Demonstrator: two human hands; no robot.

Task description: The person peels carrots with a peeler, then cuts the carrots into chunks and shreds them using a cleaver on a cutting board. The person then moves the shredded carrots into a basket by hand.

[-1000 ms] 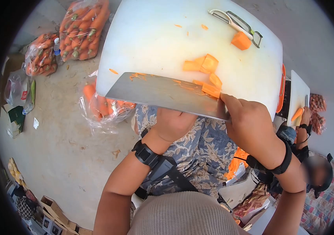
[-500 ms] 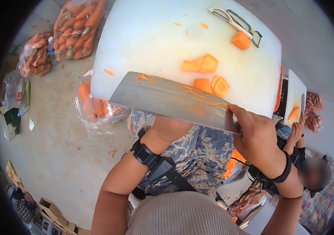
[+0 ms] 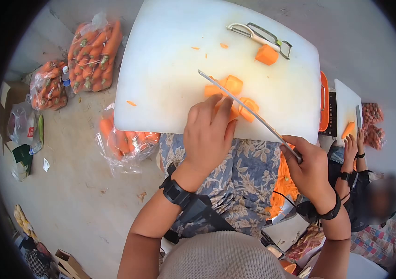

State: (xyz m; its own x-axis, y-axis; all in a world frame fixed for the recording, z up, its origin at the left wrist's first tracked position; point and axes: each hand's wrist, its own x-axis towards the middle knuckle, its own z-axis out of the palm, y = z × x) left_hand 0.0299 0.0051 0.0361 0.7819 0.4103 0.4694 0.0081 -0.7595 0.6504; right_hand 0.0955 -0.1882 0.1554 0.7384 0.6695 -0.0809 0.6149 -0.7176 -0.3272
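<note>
My right hand (image 3: pixel 308 169) grips the handle end of a cleaver (image 3: pixel 254 110), which is turned nearly edge-on above the white cutting board (image 3: pixel 161 60). Its blade slants up and left across several carrot chunks. My left hand (image 3: pixel 208 132) is closed over one carrot chunk (image 3: pixel 232 114) near the board's front edge, its fingertips partly covering the piece. Right of the blade sits another carrot chunk (image 3: pixel 249 109); more carrot chunks (image 3: pixel 233 84) lie just beyond my fingers. A Y-shaped peeler (image 3: pixel 258 38) rests at the back beside a carrot block (image 3: pixel 266 55).
Bags of carrots (image 3: pixel 93 58) stand on the floor at left, with an open bag of carrots (image 3: pixel 126 144) by the board. Carrot shreds (image 3: pixel 285 186) fill a container below my right hand. At right, a co-worker's hands (image 3: pixel 353 146) are at another board (image 3: pixel 346 100).
The cleaver has turned from its flat side to edge-on and moved over the chunks. My left hand has come from below the blade onto a carrot chunk. The view has shifted slightly.
</note>
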